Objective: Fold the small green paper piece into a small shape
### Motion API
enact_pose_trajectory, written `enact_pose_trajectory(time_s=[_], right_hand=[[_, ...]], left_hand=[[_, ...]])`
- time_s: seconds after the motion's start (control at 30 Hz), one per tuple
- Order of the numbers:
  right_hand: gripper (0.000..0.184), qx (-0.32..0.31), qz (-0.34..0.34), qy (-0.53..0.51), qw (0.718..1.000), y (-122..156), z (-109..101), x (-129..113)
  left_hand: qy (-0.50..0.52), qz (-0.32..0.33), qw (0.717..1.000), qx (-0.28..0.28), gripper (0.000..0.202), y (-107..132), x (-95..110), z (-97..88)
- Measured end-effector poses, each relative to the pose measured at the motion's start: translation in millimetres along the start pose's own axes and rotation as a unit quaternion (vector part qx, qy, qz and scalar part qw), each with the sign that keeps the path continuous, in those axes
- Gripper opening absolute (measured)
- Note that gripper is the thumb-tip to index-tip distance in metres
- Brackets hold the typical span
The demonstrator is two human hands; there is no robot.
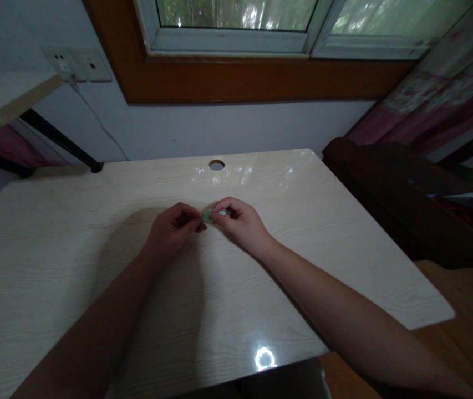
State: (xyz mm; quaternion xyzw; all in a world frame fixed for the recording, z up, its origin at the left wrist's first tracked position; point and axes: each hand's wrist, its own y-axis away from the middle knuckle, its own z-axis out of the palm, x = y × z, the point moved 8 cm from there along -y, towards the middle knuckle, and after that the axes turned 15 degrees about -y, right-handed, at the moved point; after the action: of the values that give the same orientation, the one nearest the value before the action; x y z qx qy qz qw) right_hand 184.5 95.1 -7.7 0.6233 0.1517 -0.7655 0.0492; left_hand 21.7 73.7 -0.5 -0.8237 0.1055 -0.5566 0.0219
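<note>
My left hand and my right hand meet over the middle of a pale wooden desk. Between their fingertips sits a small light-green piece, perhaps folded paper; most of it is hidden by the fingers. Both hands are closed in a pinch on it, the left from the left side, the right from the right. The hands rest on or just above the desktop.
A round cable hole lies at the desk's far edge. A dark wooden piece of furniture stands to the right. A shelf juts out at upper left, with wall sockets and a window behind.
</note>
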Motion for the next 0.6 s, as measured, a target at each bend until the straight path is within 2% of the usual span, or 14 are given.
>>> enact_pose_trajectory(time_s=[0.13, 0.33, 0.47, 0.6], right_hand=[[0.021, -0.007, 0.006, 0.006, 1.000, 0.0, 1.2, 2.3], [0.018, -0.035, -0.014, 0.030, 0.999, 3.5, 5.7, -1.1], [0.021, -0.025, 0.008, -0.019, 0.999, 3.3, 6.5, 0.0], [0.027, -0.007, 0.002, -0.068, 0.998, 0.6, 5.4, -2.3]], left_hand=[[0.021, 0.003, 1.000, -0.006, 0.026, -1.3, -0.4, 2.8], [0.002, -0.024, 0.998, -0.052, 0.027, -1.1, -4.5, 9.8], [-0.004, -0.038, 0.998, -0.044, 0.029, -1.6, -5.2, 8.1], [-0.003, -0.035, 0.999, -0.041, 0.028, -2.5, -4.3, 7.2]])
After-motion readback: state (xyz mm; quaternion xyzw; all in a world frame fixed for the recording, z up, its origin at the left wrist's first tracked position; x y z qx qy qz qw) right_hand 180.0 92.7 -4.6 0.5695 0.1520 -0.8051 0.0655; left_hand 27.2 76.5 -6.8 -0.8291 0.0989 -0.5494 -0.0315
